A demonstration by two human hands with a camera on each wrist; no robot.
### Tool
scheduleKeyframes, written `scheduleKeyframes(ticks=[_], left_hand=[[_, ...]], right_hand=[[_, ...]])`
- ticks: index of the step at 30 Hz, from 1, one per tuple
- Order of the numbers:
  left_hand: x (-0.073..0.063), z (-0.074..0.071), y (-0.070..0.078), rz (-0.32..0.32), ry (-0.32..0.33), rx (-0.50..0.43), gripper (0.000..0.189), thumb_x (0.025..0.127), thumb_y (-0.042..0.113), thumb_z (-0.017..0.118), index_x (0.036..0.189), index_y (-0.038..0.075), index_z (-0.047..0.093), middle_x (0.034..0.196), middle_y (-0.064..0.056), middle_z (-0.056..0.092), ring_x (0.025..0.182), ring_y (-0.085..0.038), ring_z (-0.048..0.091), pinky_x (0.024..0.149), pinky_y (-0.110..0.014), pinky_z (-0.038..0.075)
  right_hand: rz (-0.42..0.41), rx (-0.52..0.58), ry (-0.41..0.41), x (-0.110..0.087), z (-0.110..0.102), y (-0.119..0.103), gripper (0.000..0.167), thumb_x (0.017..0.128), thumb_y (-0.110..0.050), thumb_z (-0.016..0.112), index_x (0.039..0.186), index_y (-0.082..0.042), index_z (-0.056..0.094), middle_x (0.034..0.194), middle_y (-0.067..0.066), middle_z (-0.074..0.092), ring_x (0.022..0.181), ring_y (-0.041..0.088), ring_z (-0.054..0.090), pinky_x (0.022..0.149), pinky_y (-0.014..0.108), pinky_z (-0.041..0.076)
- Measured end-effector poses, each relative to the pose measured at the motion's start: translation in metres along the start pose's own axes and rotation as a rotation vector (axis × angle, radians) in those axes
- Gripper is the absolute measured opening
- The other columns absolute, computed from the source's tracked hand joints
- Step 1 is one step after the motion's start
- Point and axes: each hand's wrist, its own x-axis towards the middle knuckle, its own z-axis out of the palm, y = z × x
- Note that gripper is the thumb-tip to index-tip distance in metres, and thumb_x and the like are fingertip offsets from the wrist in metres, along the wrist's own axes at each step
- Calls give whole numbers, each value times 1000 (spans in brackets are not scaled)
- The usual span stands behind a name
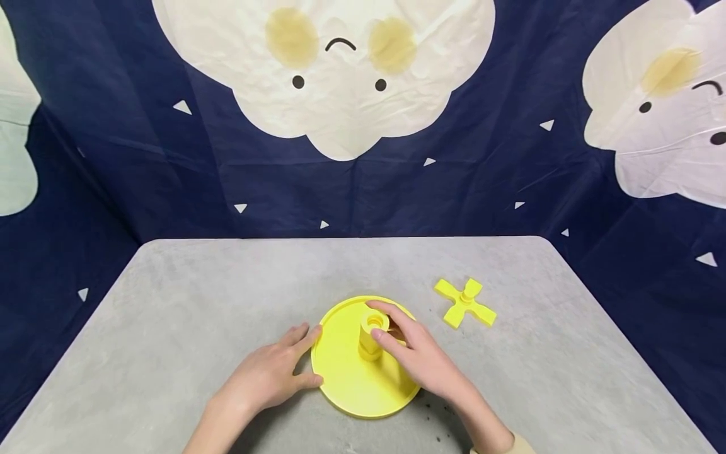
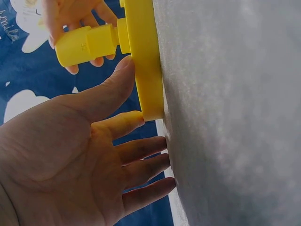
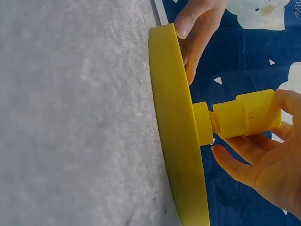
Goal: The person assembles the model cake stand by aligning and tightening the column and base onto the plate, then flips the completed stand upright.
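Observation:
A round yellow disc (image 1: 346,384) with a raised rim lies flat on the table. From its middle rises a short collar (image 3: 202,123), and a yellow stepped cylinder (image 1: 368,340) stands upright above it. A narrow neck shows between collar and cylinder; how far it goes in is hidden. My right hand (image 1: 422,359) holds the cylinder near its top between thumb and fingers. With thumb and forefinger spread, my left hand (image 1: 269,375) touches the disc's left rim. In the left wrist view its other fingers (image 2: 146,167) stretch out beside the disc, near the tabletop.
Behind and right of the disc lies a yellow cross-shaped piece (image 1: 465,302) with a small peg in its centre. The grey table (image 1: 198,302) ends at a dark blue cloth (image 1: 283,183) printed with clouds. Dark specks (image 1: 439,419) dot the tabletop near my right forearm.

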Motion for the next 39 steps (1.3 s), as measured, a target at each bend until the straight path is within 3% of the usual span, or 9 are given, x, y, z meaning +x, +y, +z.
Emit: scheduleKeyframes(ticks=[6,12,21,27,31,34,39], left_hand=[[0,2,-1,12,16,-2,86,86,52,78,158,22,43,164,-17,40,149,-40,43,113,-64,43],[0,4,-2,14,20,2,86,85,52,78,158,22,44,163,-17,42,148,-40,46,112,-64,44],[1,5,-3,15,21,-6,85,86,52,78,158,21,44,164,-17,41,147,-41,46,112,-65,44],[1,4,-2,18,29,6,85,86,52,78,158,21,44,164,-17,41,147,-40,47,112,-64,45],[0,4,-1,17,28,7,85,86,52,78,158,21,44,164,-17,41,147,-40,46,112,-64,44],[0,4,-1,17,22,2,86,86,52,78,158,21,43,164,-17,41,148,-41,45,112,-65,44],[0,3,-1,22,27,1,86,86,52,78,158,21,43,164,-17,41,148,-41,45,112,-64,44]], right_hand=[[-11,1,42,0,1,-1,42,103,-40,63,144,-36,54,138,-10,62,117,11,63,105,34,55],[1,-10,60,-2,3,-1,44,101,-40,66,143,-33,56,136,-10,64,116,12,64,102,32,57],[-41,-116,98,-2,1,0,46,102,-41,64,144,-23,58,125,-5,70,111,14,65,98,31,57],[-34,-160,133,-2,-3,-2,44,100,-42,66,142,-30,60,128,-7,69,108,11,65,97,34,58],[-40,-116,103,-3,-4,-3,51,102,-41,64,150,-29,52,146,-3,61,125,14,62,107,41,55],[-35,-78,42,-3,-4,-3,56,105,-41,57,158,-31,39,161,-2,47,143,18,51,117,48,47],[-3,-24,-52,-3,-3,-1,60,110,-41,47,164,-34,23,170,-10,26,157,22,33,125,51,35]])
